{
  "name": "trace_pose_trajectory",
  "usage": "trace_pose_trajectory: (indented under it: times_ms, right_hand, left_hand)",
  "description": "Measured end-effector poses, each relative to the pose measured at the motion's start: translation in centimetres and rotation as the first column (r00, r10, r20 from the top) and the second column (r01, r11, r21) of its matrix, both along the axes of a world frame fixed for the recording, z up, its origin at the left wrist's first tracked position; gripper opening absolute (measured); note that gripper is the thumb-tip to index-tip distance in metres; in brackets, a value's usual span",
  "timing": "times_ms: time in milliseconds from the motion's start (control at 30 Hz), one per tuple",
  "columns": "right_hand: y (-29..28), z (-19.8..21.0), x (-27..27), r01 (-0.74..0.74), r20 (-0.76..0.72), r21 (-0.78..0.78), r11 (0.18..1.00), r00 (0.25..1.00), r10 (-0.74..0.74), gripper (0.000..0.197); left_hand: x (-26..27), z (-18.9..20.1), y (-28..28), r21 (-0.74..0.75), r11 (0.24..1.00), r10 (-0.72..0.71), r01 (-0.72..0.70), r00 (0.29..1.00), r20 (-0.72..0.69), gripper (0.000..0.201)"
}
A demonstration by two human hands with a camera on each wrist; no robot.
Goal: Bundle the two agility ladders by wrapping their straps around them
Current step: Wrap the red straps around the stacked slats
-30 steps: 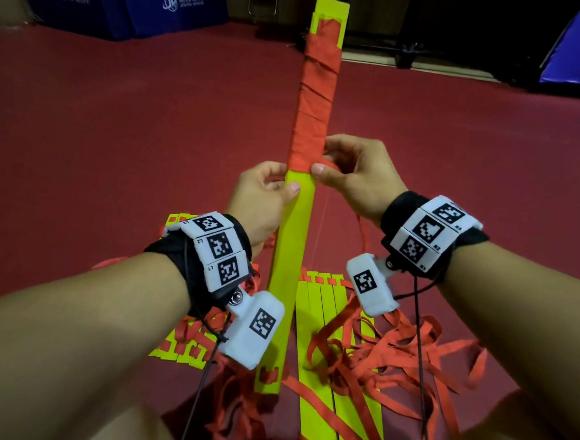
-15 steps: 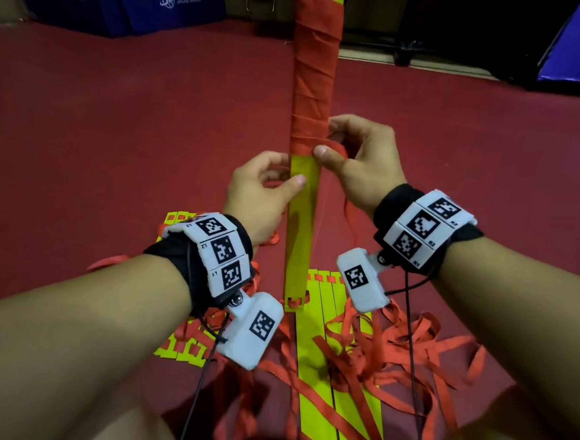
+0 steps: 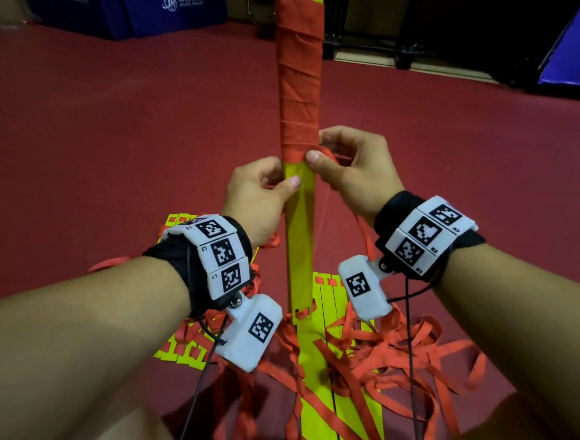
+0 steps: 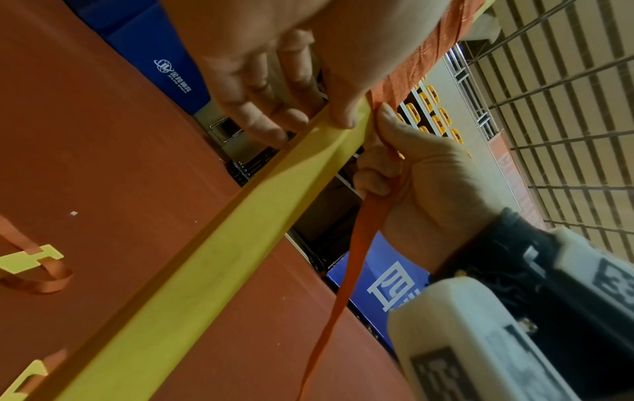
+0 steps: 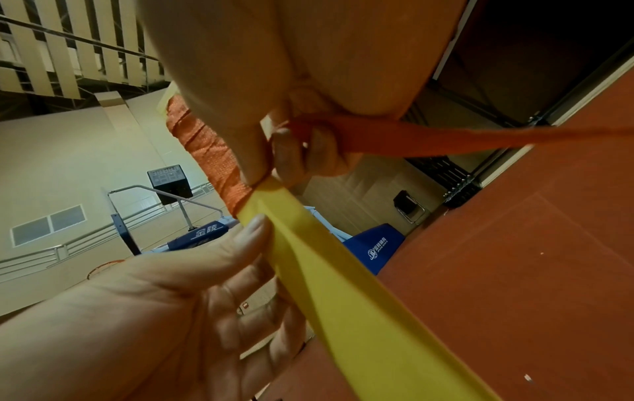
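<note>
Red floor [image 3: 115, 139] carries a second flat stack of yellow plastic rungs [image 3: 322, 325] amid loose red webbing [image 3: 392, 357]. Above it stands the upright yellow rung bundle [image 3: 298, 227], its upper part wound in red strap [image 3: 300, 83]. Left hand [image 3: 255, 200] grips the bare yellow; right hand [image 3: 354, 169] pinches the strap at the winding's lower edge.
</note>
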State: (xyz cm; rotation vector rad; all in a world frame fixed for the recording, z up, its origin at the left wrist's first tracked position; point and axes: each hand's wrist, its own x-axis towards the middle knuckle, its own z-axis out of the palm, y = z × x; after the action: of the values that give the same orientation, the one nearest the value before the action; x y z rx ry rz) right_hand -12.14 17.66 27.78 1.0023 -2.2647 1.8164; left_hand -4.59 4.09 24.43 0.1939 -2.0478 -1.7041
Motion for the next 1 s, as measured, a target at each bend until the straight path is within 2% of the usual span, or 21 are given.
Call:
trace_pose_trajectory:
  times_ms: [100, 200, 333, 467, 567, 667, 800, 933, 1000]
  right_hand:
    - [0.2, -0.2, -0.1, -0.009, 0.054, -0.022, 1.000, 0.998, 0.010, 0.016]
    - [0.3, -0.3, -0.2, -0.024, 0.068, -0.022, 0.999, 0.997, 0.025, 0.016]
    - [0.4, -0.2, -0.4, -0.009, 0.007, 0.030, 1.000, 1.000, 0.009, 0.013]
    - [0.8, 0.0, -0.5, -0.029, -0.026, 0.073, 0.997, 0.999, 0.031, 0.005]
    - [0.7, 0.0, -0.5, -0.012, -0.080, 0.140, 0.990, 0.996, 0.023, 0.007]
    - [0.6, 0.0, -0.6, 0.068, -0.131, 0.197, 0.978, 0.990, -0.043, 0.013]
    - [0.4, 0.1, -0.4, 0.105, -0.153, 0.179, 0.978, 0.985, -0.078, 0.018]
    - [0.2, -0.1, -0.3, 0.043, -0.127, 0.168, 0.985, 0.992, -0.022, 0.014]
    - [0.3, 0.0, -0.3, -0.019, -0.096, 0.132, 0.991, 0.995, 0.032, 0.014]
  left_hand:
    - [0.0, 0.2, 0.1, 0.027, 1.000, -0.013, 0.014, 1.000, -0.022, 0.008]
    - [-0.1, 0.4, 0.2, 0.045, 0.999, -0.018, 0.018, 1.000, 0.003, 0.010]
    - [-0.4, 0.3, 0.3, 0.100, 0.994, -0.047, 0.047, 0.999, 0.004, 0.015]
    - [-0.5, 0.3, 0.3, 0.149, 0.987, -0.064, 0.054, 0.996, 0.062, 0.019]
    - [-0.5, 0.4, 0.4, 0.211, 0.976, -0.072, 0.051, 0.993, 0.094, 0.023]
    - [-0.4, 0.6, 0.6, 0.260, 0.965, -0.049, 0.021, 0.994, 0.098, 0.020]
    - [-0.2, 1.2, 0.9, 0.314, 0.949, -0.035, 0.009, 0.997, 0.075, 0.011]
    - [0.1, 1.8, 1.0, 0.337, 0.939, -0.110, 0.073, 0.990, 0.093, 0.043]
    - [0.4, 1.8, 1.0, 0.342, 0.929, -0.178, 0.139, 0.981, 0.083, 0.051]
